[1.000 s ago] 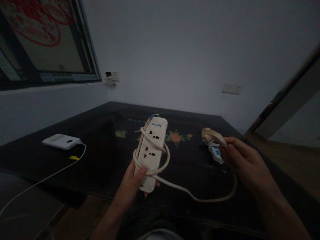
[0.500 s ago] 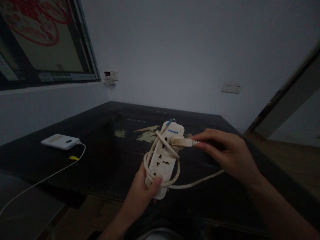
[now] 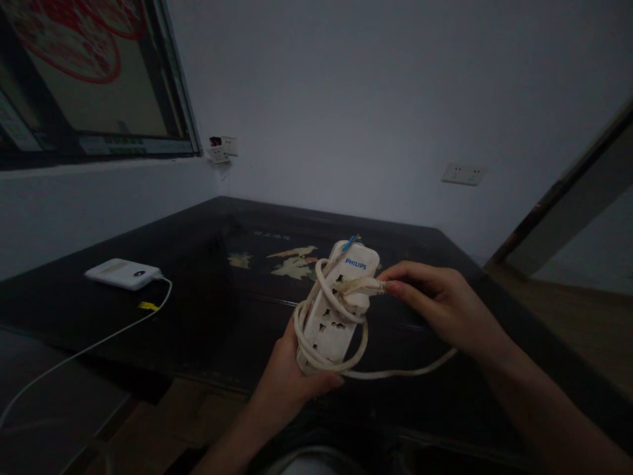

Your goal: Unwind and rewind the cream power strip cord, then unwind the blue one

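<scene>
A cream power strip (image 3: 346,290) with blue lettering is held upright over the dark table. My left hand (image 3: 291,382) is closed around its lower end. Its own cord (image 3: 326,346) is looped round the body in several turns, and a slack length hangs off to the right. My right hand (image 3: 440,300) pinches the plug (image 3: 363,285) at the cord's end and holds it against the upper sockets of the strip.
A black lacquered table (image 3: 198,297) with a painted flower pattern fills the middle. A white power bank (image 3: 122,274) with a white cable (image 3: 93,343) lies at its left. Wall sockets (image 3: 463,174) sit on the far wall, and a window is at upper left.
My right hand brought the plug from the right over to the strip's upper sockets. The strip shifted right and tilted, and the hanging cord loop shortened.
</scene>
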